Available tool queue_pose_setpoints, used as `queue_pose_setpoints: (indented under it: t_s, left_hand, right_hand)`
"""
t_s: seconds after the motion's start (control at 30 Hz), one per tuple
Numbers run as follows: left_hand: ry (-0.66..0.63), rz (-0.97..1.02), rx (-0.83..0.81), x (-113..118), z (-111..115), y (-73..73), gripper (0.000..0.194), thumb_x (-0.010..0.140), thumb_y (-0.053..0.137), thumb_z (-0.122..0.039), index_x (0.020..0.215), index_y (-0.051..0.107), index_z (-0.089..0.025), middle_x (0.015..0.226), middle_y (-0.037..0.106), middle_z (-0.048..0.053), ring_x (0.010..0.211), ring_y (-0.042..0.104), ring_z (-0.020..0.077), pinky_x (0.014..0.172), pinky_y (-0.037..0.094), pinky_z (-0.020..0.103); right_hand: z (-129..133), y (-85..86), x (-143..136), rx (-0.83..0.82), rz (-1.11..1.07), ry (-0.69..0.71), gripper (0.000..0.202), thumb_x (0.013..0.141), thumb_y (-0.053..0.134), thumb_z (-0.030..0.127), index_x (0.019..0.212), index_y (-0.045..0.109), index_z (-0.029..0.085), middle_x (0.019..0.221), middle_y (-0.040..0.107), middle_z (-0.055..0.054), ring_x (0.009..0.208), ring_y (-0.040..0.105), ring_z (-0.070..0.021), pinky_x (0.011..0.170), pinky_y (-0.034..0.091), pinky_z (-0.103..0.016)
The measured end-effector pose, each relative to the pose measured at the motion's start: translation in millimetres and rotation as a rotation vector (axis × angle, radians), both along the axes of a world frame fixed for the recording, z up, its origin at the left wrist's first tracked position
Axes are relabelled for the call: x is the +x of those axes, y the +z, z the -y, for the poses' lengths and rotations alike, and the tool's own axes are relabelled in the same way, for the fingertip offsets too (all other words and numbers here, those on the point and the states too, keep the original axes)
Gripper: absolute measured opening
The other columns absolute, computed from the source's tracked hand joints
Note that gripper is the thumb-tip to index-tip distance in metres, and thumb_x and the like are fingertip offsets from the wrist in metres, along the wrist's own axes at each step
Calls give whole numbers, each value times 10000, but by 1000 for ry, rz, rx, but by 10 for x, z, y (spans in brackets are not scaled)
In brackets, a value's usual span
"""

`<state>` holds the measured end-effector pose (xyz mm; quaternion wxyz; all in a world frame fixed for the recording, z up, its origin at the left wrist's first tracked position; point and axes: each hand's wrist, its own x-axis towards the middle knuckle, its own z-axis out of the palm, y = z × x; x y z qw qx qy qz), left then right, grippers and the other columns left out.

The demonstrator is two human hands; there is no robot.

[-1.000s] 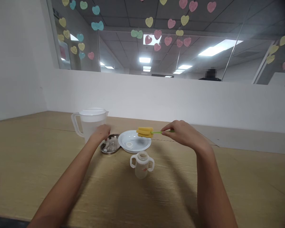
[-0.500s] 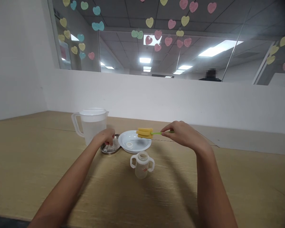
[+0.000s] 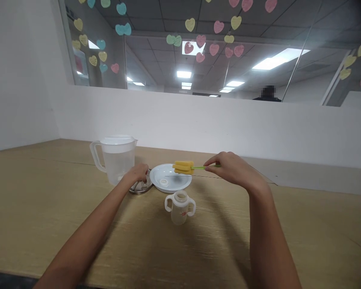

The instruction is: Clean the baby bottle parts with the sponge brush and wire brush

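Observation:
In my right hand [image 3: 225, 166] is the thin green handle of a yellow sponge bottle brush [image 3: 183, 167], pinched between thumb and fingers. Its sponge head hovers over a white bowl [image 3: 159, 186] in which a small white ring-shaped piece [image 3: 164, 182] shows. My left hand [image 3: 139, 173] reaches over a round metal tray [image 3: 140, 192], fingers curled down at small clear pieces; what is between the fingertips is hidden. Nearer me, an uncapped baby bottle [image 3: 179, 212] with two white side handles stands upright.
A translucent lidded pitcher [image 3: 118, 158] with water in it stands left behind my left hand. Behind the wooden table [image 3: 216, 249] rises a white wall [image 3: 168, 116] with a window carrying heart-shaped notes. A person's head [image 3: 268, 91] appears in the glass.
My left hand has moved slightly to the right over the metal tray. The right hand and the brush have stayed nearly still. The view has tilted a little.

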<state>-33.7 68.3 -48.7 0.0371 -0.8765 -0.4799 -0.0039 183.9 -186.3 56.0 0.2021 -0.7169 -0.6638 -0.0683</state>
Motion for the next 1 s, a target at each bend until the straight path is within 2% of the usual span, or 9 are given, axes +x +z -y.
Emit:
queue_pose_setpoints:
  t_s: [0.1, 0.27, 0.4, 0.47, 0.57, 0.73, 1.0]
  left_hand:
    - [-2, -26, -25, 13, 44, -5, 323, 505, 737, -261, 789, 636, -144, 787, 665, 86, 699, 616, 210, 576, 434, 245]
    - [-1, -26, 29, 21, 161, 108, 329, 527, 716, -261, 830, 641, -155, 894, 657, 102, 786, 612, 226, 621, 442, 247]
    - [-43, 14, 114, 104, 332, 275, 248, 686, 576, -220, 914, 634, -141, 982, 631, 148, 897, 589, 256, 709, 441, 298]
    - [-91, 45, 150, 206, 436, 298, 247, 769, 480, -232, 947, 627, -144, 1035, 615, 154, 959, 567, 257, 761, 429, 319]
    - [-146, 66, 157, 395, 548, 202, 290, 815, 431, -297, 942, 640, -140, 1026, 620, 166, 978, 563, 257, 810, 412, 336]
    - [-129, 42, 72, 585, 526, -34, 300, 727, 547, -369, 847, 668, -122, 925, 651, 180, 879, 607, 289, 728, 453, 349]
    - [-89, 52, -30, 644, 448, -27, 395, 582, 672, -406, 823, 658, -94, 920, 644, 213, 892, 596, 343, 697, 464, 383]
  right_hand:
    - [2, 7, -4, -14, 2, -3, 234, 778, 484, 274, 803, 715, 245, 712, 664, -2, 574, 534, -135, 501, 342, -242]
    - [5, 3, 2, -7, -4, -7, 234, 776, 481, 273, 801, 712, 240, 742, 669, -4, 578, 535, -134, 492, 332, -238]
    - [11, 8, 1, -8, -17, -4, 235, 772, 479, 266, 811, 710, 243, 780, 675, -2, 595, 547, -139, 488, 335, -237]
    - [15, 18, -8, -13, -16, -6, 233, 771, 479, 259, 796, 710, 239, 776, 677, -5, 600, 554, -143, 483, 332, -238]
    - [17, 33, -26, -23, -3, -13, 227, 770, 483, 249, 777, 710, 237, 785, 680, -3, 610, 562, -144, 491, 338, -239]
    - [10, 40, -34, -31, 5, -15, 229, 772, 491, 247, 825, 714, 242, 800, 682, -5, 649, 575, -152, 521, 360, -237]
    - [-13, 20, -3, -21, 9, -7, 228, 777, 494, 261, 830, 715, 234, 788, 681, -17, 631, 577, -152, 521, 363, -243]
